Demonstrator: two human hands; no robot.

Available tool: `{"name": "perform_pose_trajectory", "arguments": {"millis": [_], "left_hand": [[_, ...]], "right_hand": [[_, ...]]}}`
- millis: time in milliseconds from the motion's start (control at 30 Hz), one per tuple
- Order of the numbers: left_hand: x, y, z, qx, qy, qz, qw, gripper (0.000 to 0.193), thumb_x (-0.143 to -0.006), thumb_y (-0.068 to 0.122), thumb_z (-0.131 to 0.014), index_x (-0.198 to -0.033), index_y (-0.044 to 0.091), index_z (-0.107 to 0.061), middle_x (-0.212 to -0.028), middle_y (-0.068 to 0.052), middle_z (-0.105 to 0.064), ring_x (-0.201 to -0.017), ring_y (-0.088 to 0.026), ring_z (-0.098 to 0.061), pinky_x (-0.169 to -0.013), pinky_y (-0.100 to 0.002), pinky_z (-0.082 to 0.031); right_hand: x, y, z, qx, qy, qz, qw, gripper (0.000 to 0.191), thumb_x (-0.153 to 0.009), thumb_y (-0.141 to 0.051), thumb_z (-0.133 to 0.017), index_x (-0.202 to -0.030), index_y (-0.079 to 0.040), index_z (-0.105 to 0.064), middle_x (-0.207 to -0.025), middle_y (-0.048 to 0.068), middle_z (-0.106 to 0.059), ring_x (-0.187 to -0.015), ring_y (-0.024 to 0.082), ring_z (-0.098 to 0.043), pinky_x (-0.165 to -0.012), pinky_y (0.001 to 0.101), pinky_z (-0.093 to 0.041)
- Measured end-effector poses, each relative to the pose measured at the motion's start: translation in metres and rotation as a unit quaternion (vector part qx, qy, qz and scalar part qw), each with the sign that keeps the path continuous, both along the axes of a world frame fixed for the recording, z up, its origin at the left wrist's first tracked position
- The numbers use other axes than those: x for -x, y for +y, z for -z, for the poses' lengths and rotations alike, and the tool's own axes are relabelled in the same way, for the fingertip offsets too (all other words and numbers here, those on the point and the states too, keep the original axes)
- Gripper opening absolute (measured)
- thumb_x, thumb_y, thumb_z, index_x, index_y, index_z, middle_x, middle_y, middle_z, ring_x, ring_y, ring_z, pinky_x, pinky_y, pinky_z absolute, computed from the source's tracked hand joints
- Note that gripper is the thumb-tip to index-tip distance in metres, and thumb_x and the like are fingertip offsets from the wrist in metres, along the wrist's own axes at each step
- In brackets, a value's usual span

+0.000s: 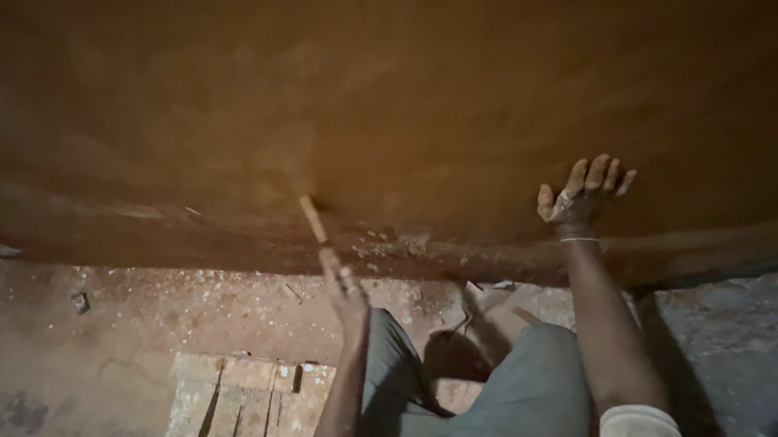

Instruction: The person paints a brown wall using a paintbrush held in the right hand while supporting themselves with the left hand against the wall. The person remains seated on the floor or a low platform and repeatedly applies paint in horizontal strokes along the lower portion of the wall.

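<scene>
Left hand (344,288) grips a thin pale stick (313,219) against the brown wall (412,97); right hand (582,194) spread flat.

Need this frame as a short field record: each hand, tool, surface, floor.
left hand: grips a thin stick, tip against the wall
right hand: open, fingers spread, flat on the wall
wall: smooth, reddish-brown, plaster-like
wall base: pale flecks of debris
floor: wooden slats below the left arm

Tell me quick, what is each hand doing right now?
Left hand: closed around a thin wooden stick, its tip against the brown plastered wall.
Right hand: open, fingers spread, pressed flat on the wall, holding nothing.
</scene>
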State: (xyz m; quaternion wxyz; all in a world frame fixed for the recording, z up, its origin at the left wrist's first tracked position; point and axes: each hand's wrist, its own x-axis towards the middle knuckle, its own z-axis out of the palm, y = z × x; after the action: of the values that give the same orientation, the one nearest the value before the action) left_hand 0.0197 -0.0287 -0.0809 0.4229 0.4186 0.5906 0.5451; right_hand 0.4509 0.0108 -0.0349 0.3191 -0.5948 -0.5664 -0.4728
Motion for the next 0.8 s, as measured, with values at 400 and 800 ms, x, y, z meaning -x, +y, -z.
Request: {"name": "perform_pose_trajectory", "arguments": {"millis": [400, 800], "left_hand": [[-0.136, -0.075, -0.018, -0.143, 0.030, 0.399, 0.905, 0.053, -0.119, 0.031, -0.046, -0.167, 0.014, -0.031, -0.146, -0.023, -0.055, -0.114, -0.020, -0.053, -0.087, -0.038, -0.051], [0.034, -0.011, 0.017, 0.041, -0.214, -0.007, 0.976, 0.062, -0.100, 0.031, -0.050, -0.160, 0.028, -0.032, -0.082, 0.005, -0.055, -0.052, -0.004, -0.037, -0.041, -0.022, -0.031]], "right_hand": [[0.002, -0.004, -0.005, 0.008, 0.006, 0.007, 1.000, 0.077, -0.112, -0.059, -0.037, -0.169, -0.010, -0.017, -0.172, 0.018, -0.014, -0.160, 0.039, -0.011, -0.127, 0.0703, -0.009], [-0.005, -0.003, 0.003, 0.015, -0.016, 0.002, 1.000, 0.078, -0.113, -0.057, -0.037, -0.170, -0.010, -0.013, -0.174, 0.018, -0.011, -0.162, 0.038, -0.009, -0.128, 0.0692, -0.007]]}}
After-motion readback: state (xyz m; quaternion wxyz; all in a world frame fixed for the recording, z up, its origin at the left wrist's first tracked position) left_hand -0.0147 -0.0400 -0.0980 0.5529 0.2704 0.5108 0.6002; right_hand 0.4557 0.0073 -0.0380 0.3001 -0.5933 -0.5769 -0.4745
